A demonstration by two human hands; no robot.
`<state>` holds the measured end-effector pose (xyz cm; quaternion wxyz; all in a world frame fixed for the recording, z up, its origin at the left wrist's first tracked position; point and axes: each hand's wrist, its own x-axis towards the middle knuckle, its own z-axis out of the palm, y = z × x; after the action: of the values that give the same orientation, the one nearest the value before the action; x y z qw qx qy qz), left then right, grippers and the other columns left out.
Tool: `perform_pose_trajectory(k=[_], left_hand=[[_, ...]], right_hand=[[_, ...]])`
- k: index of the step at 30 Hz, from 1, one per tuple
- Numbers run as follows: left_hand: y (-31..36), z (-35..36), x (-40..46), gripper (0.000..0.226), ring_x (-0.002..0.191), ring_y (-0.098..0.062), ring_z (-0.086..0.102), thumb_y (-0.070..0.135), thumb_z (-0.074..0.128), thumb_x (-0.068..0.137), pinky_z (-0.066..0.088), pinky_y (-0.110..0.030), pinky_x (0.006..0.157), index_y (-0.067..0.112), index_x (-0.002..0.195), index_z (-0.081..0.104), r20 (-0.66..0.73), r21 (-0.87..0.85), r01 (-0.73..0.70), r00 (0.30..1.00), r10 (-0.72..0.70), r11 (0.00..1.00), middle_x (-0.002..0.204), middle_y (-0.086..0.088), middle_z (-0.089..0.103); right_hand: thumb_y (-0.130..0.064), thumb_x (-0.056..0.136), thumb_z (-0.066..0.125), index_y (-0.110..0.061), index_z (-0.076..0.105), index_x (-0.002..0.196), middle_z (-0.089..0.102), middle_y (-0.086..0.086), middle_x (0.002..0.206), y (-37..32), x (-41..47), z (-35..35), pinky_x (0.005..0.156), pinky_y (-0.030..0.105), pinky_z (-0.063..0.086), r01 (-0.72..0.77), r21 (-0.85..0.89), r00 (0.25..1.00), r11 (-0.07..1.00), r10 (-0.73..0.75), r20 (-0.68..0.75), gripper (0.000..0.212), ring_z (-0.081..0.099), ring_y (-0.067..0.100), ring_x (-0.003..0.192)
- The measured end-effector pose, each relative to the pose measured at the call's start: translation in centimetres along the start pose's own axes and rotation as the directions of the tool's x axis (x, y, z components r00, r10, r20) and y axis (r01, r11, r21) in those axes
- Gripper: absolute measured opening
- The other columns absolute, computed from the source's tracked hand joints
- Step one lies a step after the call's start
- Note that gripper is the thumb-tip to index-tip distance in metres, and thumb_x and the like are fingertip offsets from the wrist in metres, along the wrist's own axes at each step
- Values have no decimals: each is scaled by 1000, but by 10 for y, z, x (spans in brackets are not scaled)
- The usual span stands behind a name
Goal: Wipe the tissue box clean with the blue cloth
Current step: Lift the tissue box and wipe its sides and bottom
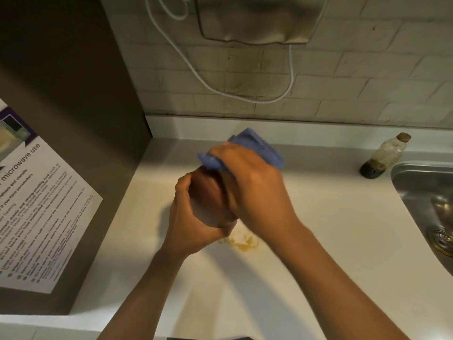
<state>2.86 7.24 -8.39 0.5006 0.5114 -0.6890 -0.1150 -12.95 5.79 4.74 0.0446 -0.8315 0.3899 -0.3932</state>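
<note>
Your left hand grips the tissue box above the surface, just left of the sink, steadying it. Your right hand clenches the blue cloth against its far end, probably scrubbing there.

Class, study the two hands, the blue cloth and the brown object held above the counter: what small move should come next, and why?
Probably draw the right hand and its folded blue cloth down the brown, blurred tissue box. The cloth sits only at the far top end, while the left hand grips the box above the white counter, so the nearer surface looks unwiped.
</note>
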Motion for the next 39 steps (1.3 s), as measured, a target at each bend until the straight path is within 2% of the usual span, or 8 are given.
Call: perform_pose_trajectory(k=[4, 7, 11, 19, 28, 32, 36, 39], left_hand=[[9, -10, -6, 45, 136, -17, 53, 33, 56, 104, 36, -37, 118, 23, 147, 51, 81, -433, -10, 996, 50, 901, 145, -3, 58], [0, -8, -9, 85, 130, 3, 53, 13, 83, 80, 37, -10, 109, 45, 146, 40, 70, -32, -39, 997, 41, 999, 143, 27, 53], [-4, -2, -11, 119, 132, -25, 55, 48, 96, 51, 52, -38, 104, 18, 147, 33, -78, -178, 175, 978, -191, 968, 147, -5, 50], [-5, -20, -8, 112, 131, -25, 58, 46, 98, 56, 57, -39, 99, 37, 146, 32, -136, -360, 224, 948, -289, 906, 145, 6, 51], [15, -23, -9, 112, 127, -27, 60, 36, 93, 55, 61, -39, 92, 32, 147, 29, -162, -416, 177, 951, -264, 892, 143, 6, 51], [25, -19, -12, 108, 124, -22, 62, 31, 91, 57, 59, -25, 85, 37, 146, 30, -167, -464, 147, 954, -249, 873, 139, 14, 53], [30, -16, -16, 115, 127, -22, 59, 29, 91, 60, 59, -28, 87, 39, 152, 23, -119, -471, 186, 955, -271, 862, 144, 16, 49], [21, -27, -10, 127, 138, -23, 51, 38, 95, 64, 56, -42, 99, 34, 159, 10, -8, -487, 246, 958, -286, 838, 154, 14, 39]], right_hand=[[-8, 85, 59, -8, 62, 129, 61, 4, 133, -16, -29, 8, 104, 31, 41, 25, 24, 994, 999, -28, 102, 44, 55, 18, 125], [-6, 96, 56, -13, 65, 123, 66, -5, 120, -12, -38, 2, 99, 17, 44, 4, 260, 1000, 966, -4, 1, 29, 57, 1, 113], [-5, 94, 59, -24, 65, 119, 65, -24, 105, -4, -48, -7, 82, 9, 44, -210, 463, 949, 861, 293, -115, 31, 62, -5, 94], [-19, 102, 48, -23, 66, 112, 71, 2, 104, 35, -67, 3, 84, 36, 55, -400, 851, 531, 340, 843, -87, 21, 68, 19, 99], [-11, 101, 43, -15, 65, 108, 68, 18, 104, 69, -88, 72, 78, 43, 53, -518, 855, 289, -35, 933, 213, 23, 65, 29, 92], [-16, 103, 43, -13, 65, 103, 51, 24, 85, 70, -90, 97, 66, 44, 45, -437, 836, 316, -331, 814, 487, 22, 49, 31, 76], [-20, 92, 61, -4, 48, 137, 52, 27, 137, 69, -86, 114, 110, 67, 26, -268, 789, 311, -552, 726, 613, 50, 55, 42, 115], [-26, 58, 88, -6, 55, 131, 52, 7, 104, 74, -86, 111, 91, 40, 44, -179, 805, 315, -566, 742, 592, 82, 35, 17, 72]])
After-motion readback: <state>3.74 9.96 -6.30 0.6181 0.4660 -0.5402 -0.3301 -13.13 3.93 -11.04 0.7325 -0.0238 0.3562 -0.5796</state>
